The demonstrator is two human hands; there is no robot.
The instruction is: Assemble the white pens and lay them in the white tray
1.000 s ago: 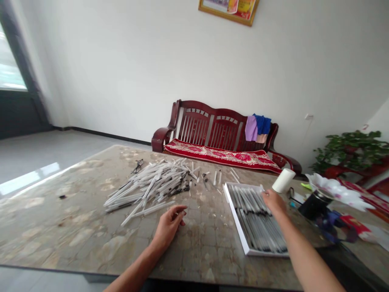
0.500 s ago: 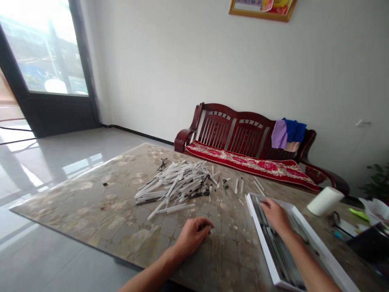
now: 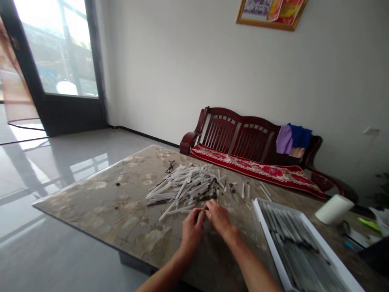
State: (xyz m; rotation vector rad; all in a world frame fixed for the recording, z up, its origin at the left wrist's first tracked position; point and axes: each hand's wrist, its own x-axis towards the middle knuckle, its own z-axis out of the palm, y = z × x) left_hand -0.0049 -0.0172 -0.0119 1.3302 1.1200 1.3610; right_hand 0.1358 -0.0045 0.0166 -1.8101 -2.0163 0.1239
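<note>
A loose pile of white pen barrels (image 3: 184, 187) lies on the marble table (image 3: 121, 207). My left hand (image 3: 191, 229) and my right hand (image 3: 218, 217) meet at the pile's near edge. Both have their fingers curled and pinch a white pen barrel (image 3: 182, 210) lying at the front of the pile. To the right, a white tray (image 3: 322, 247) holds several dark assembled pens in rows.
A pair of glasses (image 3: 170, 166) lies behind the pile. Small pen parts (image 3: 240, 190) are scattered between pile and tray. A white paper roll (image 3: 333, 209) lies at the right. A red wooden bench (image 3: 258, 150) stands behind the table, a glass door (image 3: 57, 61) at the left.
My right hand has left the tray and come left to the pile, and my left hand has moved forward to meet it. The view has swung left.
</note>
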